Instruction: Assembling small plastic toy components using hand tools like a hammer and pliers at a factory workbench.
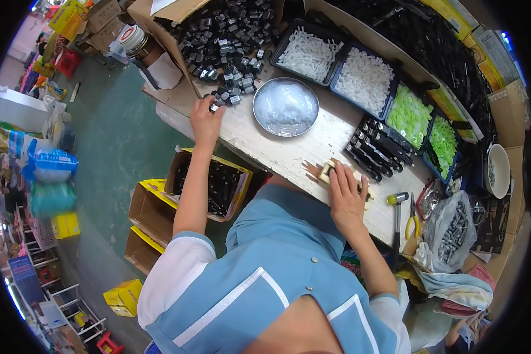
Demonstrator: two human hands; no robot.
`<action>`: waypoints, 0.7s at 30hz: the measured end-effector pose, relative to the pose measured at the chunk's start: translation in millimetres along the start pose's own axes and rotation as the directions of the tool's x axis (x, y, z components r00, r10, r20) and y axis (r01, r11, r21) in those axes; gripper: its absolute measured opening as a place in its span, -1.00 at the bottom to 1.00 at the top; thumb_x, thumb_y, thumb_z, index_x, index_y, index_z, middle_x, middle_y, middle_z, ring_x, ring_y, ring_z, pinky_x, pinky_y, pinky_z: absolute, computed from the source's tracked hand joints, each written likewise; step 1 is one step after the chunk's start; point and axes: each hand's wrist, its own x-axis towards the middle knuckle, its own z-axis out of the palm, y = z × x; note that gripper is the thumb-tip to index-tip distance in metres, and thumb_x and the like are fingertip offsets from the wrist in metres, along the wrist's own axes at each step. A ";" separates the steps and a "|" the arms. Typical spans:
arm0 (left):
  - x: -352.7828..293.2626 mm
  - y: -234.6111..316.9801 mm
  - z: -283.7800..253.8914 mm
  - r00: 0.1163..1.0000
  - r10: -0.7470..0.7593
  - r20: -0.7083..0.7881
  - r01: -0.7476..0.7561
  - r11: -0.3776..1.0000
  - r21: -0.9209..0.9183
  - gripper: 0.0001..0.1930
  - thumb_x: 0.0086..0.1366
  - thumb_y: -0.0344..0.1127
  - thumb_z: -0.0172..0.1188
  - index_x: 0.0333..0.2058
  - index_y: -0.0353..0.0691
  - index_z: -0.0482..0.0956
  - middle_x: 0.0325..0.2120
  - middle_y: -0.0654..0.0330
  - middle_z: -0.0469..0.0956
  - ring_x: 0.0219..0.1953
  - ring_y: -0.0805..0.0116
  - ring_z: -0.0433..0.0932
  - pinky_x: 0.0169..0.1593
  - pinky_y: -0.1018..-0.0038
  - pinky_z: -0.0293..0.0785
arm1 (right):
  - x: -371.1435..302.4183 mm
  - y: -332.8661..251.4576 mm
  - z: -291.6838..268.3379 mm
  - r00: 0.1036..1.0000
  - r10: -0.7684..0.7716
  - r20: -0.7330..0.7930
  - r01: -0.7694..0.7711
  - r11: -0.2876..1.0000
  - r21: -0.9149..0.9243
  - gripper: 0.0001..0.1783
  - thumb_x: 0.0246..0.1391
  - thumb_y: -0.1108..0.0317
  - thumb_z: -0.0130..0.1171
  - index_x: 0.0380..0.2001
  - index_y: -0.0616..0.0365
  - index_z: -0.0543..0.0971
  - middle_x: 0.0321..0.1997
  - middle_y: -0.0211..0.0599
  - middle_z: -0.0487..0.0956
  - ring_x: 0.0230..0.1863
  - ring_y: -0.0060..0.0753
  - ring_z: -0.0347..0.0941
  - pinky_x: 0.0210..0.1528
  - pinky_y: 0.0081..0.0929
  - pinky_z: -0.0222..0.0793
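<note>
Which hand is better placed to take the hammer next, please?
Probably the right hand: it is on the cream block, near the hammer; the left hand is farther, by black pieces.

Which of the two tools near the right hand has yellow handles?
The pliers, farther from the right hand than the dark-handled hammer, which is yellow only at its head.

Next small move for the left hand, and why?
Probably pinch one black-and-silver piece and lift it clear: the left hand is at the near end of the loose pile, while the right hand lies over a cream block near the table edge. Whether the left grips a piece now is unclear.
</note>
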 end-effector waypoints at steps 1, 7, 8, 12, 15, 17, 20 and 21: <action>0.4 1.3 0.0 1.000 0.001 0.001 -0.001 1.000 0.004 -0.68 -0.15 -0.46 0.31 -0.32 -0.27 0.51 -0.40 0.12 0.46 -0.40 0.18 0.47 -0.31 0.39 0.39 | -1.1 1.9 4.7 1.000 0.003 0.005 -0.003 1.000 0.010 -0.52 0.01 0.43 -0.04 0.07 0.11 0.29 0.24 -0.32 0.20 0.26 -0.35 0.06 0.28 -0.08 -0.32; -8.5 5.0 -6.7 0.994 -0.074 0.080 0.075 0.997 -0.005 -0.77 -0.09 -0.35 0.30 -0.45 -0.31 0.51 -0.42 0.07 0.46 -0.38 0.13 0.48 -0.29 0.39 0.39 | -2.3 2.1 5.6 1.000 0.004 -0.002 -0.004 1.000 0.016 -0.53 0.01 0.42 -0.03 0.06 0.09 0.29 0.24 -0.33 0.19 0.27 -0.37 0.04 0.28 -0.09 -0.32; -11.9 6.0 -7.1 0.994 -0.072 0.081 0.073 0.997 -0.003 -0.77 -0.09 -0.35 0.30 -0.45 -0.31 0.51 -0.42 0.07 0.46 -0.38 0.13 0.48 -0.29 0.39 0.39 | -2.6 2.2 5.5 1.000 0.006 -0.003 -0.006 1.000 0.016 -0.53 0.01 0.42 -0.03 0.06 0.09 0.29 0.24 -0.34 0.19 0.27 -0.37 0.04 0.28 -0.09 -0.31; -20.5 21.1 -12.5 0.976 0.019 0.215 -0.029 0.999 0.044 -0.79 -0.05 -0.33 0.25 -0.42 -0.32 0.56 -0.39 0.07 0.46 -0.35 0.15 0.49 -0.26 0.38 0.40 | -4.7 2.9 4.6 1.000 0.017 -0.013 -0.017 1.000 0.021 -0.53 0.00 0.42 -0.02 0.06 0.09 0.30 0.24 -0.35 0.19 0.27 -0.37 0.04 0.27 -0.10 -0.29; -17.0 15.3 -16.6 0.912 0.077 0.402 -0.079 0.997 -0.012 -0.80 -0.07 -0.40 0.21 -0.40 -0.31 0.56 -0.37 0.01 0.46 -0.31 0.07 0.48 -0.23 0.35 0.39 | -4.7 4.7 6.4 0.998 0.031 -0.057 -0.023 0.990 0.139 -0.44 -0.15 0.54 0.00 0.04 0.13 0.31 0.25 -0.36 0.19 0.23 -0.35 0.11 0.23 -0.03 -0.21; -12.4 13.1 -20.9 0.846 0.155 0.510 -0.173 0.985 -0.014 -0.79 -0.10 -0.47 0.18 -0.39 -0.31 0.56 -0.37 -0.02 0.46 -0.30 0.01 0.46 -0.23 0.31 0.39 | -4.4 6.8 3.4 0.989 0.064 -0.131 -0.031 0.971 0.238 -0.49 -0.11 0.52 0.00 0.02 0.13 0.33 0.22 -0.35 0.22 0.19 -0.33 0.15 0.20 -0.07 -0.16; -13.7 29.6 -24.2 0.854 0.163 0.494 -0.226 0.971 0.071 -0.80 -0.09 -0.53 0.17 -0.38 -0.31 0.56 -0.47 0.02 0.45 -0.40 0.11 0.47 -0.31 0.35 0.39 | -7.3 15.0 0.0 0.943 0.118 -0.312 0.004 0.931 0.365 -0.59 -0.11 0.54 0.02 -0.08 0.17 0.40 0.11 -0.33 0.35 0.11 -0.28 0.23 0.14 -0.22 -0.05; -18.9 37.3 -23.0 0.860 0.101 0.500 -0.090 0.995 -0.046 -0.80 -0.08 -0.53 0.19 -0.38 -0.32 0.56 -0.49 0.07 0.45 -0.46 0.23 0.46 -0.37 0.43 0.38 | -7.7 17.4 -2.2 0.926 0.135 -0.353 0.014 0.921 0.390 -0.62 -0.13 0.56 0.03 -0.14 0.19 0.43 0.04 -0.31 0.41 0.03 -0.25 0.29 0.10 -0.26 0.00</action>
